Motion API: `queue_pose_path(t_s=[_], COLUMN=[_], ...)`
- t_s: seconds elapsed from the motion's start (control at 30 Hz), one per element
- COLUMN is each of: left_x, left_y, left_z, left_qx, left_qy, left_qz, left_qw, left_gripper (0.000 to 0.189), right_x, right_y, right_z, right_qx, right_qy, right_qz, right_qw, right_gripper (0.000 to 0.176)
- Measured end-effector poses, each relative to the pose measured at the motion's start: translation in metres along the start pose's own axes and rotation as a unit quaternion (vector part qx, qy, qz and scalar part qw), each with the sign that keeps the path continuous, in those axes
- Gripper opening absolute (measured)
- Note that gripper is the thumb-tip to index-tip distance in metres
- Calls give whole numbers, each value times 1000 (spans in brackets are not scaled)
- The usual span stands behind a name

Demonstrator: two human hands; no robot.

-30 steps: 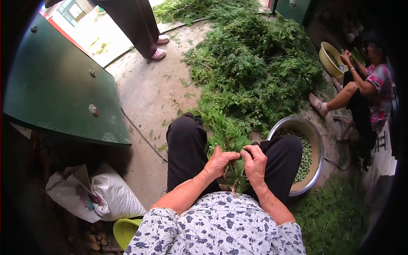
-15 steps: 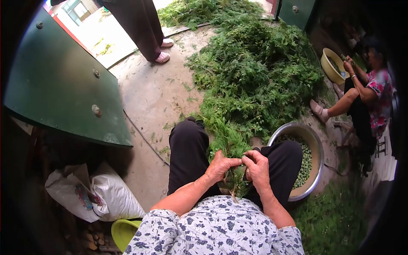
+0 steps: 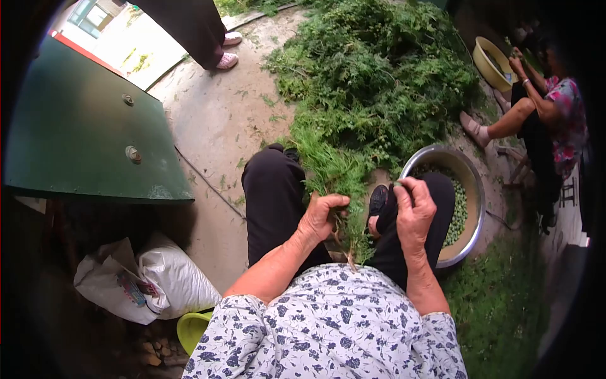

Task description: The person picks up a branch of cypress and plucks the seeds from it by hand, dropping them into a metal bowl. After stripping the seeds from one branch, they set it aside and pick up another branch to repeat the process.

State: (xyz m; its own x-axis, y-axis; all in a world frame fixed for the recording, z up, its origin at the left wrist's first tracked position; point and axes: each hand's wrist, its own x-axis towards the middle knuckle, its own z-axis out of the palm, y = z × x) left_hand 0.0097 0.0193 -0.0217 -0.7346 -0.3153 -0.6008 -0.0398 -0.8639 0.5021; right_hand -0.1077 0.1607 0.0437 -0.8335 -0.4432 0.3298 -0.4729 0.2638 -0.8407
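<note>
My left hand [image 3: 320, 216] is closed around the stems of a leafy evergreen branch [image 3: 344, 174] between my knees. The branch's cut stem end points toward my shirt. Raised over my right knee, my right hand [image 3: 415, 213] pinches a small green cone [image 3: 398, 184] between thumb and forefinger; it is partly hidden by the fingers. Beside that knee stands a metal basin [image 3: 478, 218], holding many small green cones [image 3: 457, 211]. My right leg covers part of the basin.
A big heap of evergreen branches [image 3: 372, 76] lies ahead. On the right a seated person [image 3: 536, 120] works near a yellow basin [image 3: 486, 66]. Another person's legs [image 3: 199, 31] stand at upper left. White sacks [image 3: 177, 278], a green basin [image 3: 192, 330] and a green metal panel [image 3: 88, 139] are left.
My right hand has moved right, away from my left hand and the branch, toward the metal basin with a small green cone in its fingertips. My left hand still grips the branch.
</note>
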Motion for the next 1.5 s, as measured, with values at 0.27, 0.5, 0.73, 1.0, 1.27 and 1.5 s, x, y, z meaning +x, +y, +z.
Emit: queue_pose_path(t_s=[0.27,0.5,0.73,1.0,1.27,1.5], left_x=[-10,1,-2,4,7,8], left_y=[16,24,29,24,14,4], left_z=[13,3,7,16,17,16], left_qx=[-14,-86,-116,-150,-83,-26], left_qy=[17,-110,-127,-69,86,50], left_qz=[33,31,39,21,42,42], left_qw=[999,990,984,986,992,998], left_gripper=[9,36,45,37,28,33], right_x=[26,11,-44,-29,-27,-26], right_y=[81,42,45,23,0,-5], right_z=[-95,-34,48,43,63,56], right_qx=[-290,-175,179,191,124,41], right_qy=[160,68,-150,-89,-180,-234], right_qz=[49,-42,386,157,-42,-113], right_qw=[942,981,892,965,975,965], right_gripper=[22,20,35,19,34,23])
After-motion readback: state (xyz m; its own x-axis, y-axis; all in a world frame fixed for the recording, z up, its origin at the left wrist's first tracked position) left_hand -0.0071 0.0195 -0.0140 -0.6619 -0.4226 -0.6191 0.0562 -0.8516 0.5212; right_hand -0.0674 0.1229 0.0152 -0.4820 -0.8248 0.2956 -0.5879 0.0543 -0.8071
